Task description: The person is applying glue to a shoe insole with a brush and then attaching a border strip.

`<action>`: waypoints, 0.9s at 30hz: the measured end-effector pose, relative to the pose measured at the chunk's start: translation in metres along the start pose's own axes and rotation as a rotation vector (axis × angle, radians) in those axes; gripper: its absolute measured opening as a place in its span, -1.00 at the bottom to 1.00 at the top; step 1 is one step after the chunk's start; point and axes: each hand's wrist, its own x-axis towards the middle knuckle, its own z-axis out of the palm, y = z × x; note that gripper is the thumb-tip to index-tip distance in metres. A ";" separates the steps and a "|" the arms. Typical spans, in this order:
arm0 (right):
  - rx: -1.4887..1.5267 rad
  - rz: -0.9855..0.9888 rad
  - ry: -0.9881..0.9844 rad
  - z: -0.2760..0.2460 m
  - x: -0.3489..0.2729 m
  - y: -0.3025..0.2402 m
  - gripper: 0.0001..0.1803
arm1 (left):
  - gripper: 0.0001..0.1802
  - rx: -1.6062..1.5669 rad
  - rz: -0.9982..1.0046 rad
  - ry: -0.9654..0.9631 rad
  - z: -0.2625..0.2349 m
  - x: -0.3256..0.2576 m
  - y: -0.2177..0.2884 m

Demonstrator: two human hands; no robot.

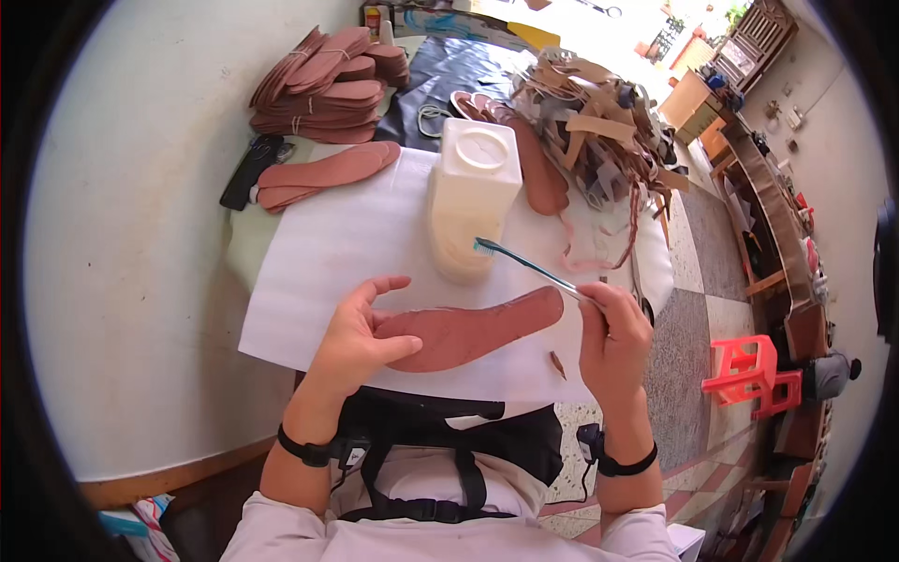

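Note:
My left hand (pixel 361 337) is closed on the wide end of a reddish-brown shoe insole (pixel 468 328), its thumb on top and its index finger stretched away. The insole lies level over the near part of the white sheet, its narrow end toward the right. In my right hand (pixel 618 332) is a teal toothbrush (pixel 529 264), gripped by the handle end. Its bristles are at the near part of a whitish plastic container (pixel 478 187), which seems to hold something pale; whether they touch it I cannot tell. A small brown scrap (pixel 557 363) lies near my right hand.
Bundled insoles (pixel 323 84) are stacked at the far left, with loose insoles (pixel 328 173) nearer and a black phone-like object (pixel 251 170) beside them. A heap of leather offcuts (pixel 599 122) fills the far right. White sheeting (pixel 309 281) covers the table. A red stool (pixel 744 375) stands on the floor.

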 end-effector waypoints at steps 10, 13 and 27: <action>-0.086 -0.074 -0.015 0.021 0.021 0.003 -0.90 | -0.14 0.025 0.009 0.011 -0.001 -0.003 -0.001; -0.080 -0.035 -0.009 0.016 0.015 0.004 -0.91 | -0.14 0.040 0.008 0.018 -0.001 -0.002 -0.002; -0.019 0.088 -0.004 0.008 -0.006 0.009 -0.92 | -0.18 0.067 0.015 0.054 0.004 -0.002 0.003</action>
